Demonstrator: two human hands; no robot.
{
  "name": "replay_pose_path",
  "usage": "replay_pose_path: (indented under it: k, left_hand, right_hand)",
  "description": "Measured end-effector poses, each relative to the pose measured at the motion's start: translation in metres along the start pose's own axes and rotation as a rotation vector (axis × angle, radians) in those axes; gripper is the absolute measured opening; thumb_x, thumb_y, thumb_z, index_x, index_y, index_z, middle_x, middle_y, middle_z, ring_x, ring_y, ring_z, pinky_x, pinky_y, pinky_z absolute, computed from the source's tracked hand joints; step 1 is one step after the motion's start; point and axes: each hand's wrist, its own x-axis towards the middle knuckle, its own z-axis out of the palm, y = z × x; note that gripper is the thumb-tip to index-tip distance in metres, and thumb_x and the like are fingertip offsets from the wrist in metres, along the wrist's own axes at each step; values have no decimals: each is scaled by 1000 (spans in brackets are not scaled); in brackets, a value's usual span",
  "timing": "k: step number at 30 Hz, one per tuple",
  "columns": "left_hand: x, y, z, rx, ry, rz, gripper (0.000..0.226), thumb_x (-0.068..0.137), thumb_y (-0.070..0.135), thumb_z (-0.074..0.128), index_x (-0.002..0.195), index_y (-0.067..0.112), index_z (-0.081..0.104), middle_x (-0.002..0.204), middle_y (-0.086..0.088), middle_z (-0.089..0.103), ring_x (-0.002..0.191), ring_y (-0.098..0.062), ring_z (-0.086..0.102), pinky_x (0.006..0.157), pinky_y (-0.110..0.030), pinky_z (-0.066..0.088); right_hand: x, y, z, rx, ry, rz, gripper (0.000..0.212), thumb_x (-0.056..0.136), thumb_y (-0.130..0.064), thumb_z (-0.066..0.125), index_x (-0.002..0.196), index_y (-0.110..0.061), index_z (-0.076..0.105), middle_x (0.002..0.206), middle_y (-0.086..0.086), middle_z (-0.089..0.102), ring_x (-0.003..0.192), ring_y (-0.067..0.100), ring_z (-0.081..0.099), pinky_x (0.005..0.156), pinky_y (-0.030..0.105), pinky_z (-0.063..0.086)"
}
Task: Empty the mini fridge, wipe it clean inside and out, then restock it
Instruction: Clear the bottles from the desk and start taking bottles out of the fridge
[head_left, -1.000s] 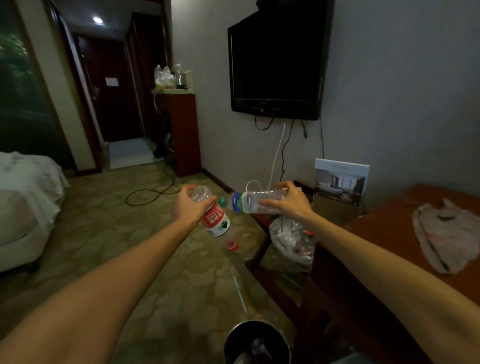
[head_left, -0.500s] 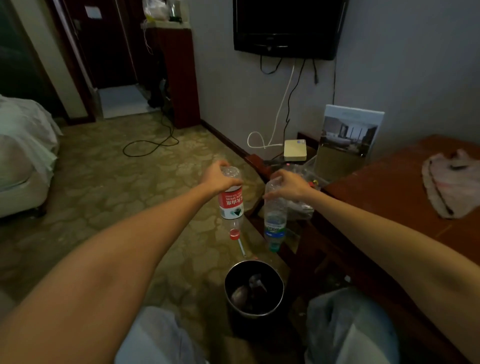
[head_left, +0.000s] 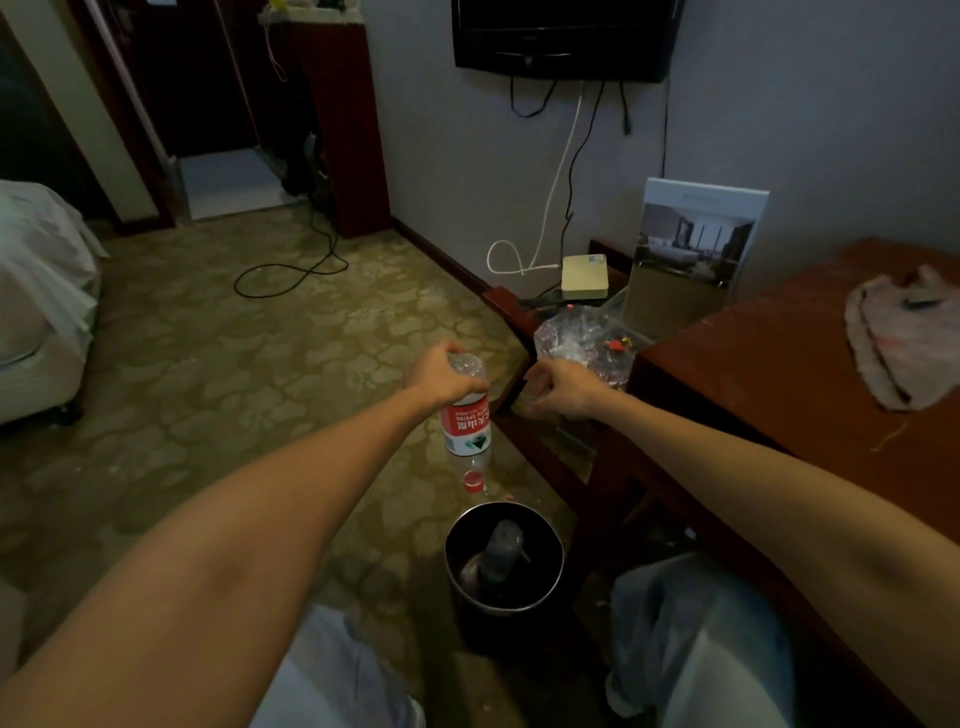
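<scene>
water bottle: red label, inverted, red cap pointing down, in the air above the floor just beyond the bin. left grip curled round its base end. right grip loosely curled, empty, near the desk corner. second clear bottle inside bin. cloth on desk.

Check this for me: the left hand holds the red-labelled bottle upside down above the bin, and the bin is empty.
Not quite. The bin is not empty: the head view shows a clear bottle inside it. The rest stands: the left hand holds the red-labelled bottle upside down above the bin.
</scene>
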Motion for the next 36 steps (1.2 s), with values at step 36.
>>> replay_pose_path:
  k: [36]
  left_hand:
    - [14, 14, 26, 351, -302, 88, 70, 71, 20, 84, 132, 11, 51, 121, -12, 56, 110, -26, 58, 90, -33, 49]
  right_hand:
    - [-4, 4, -19, -5, -26, -49, 41, 78, -30, 78, 112, -11, 66, 106, 4, 67, 98, 20, 62, 78, 29, 48]
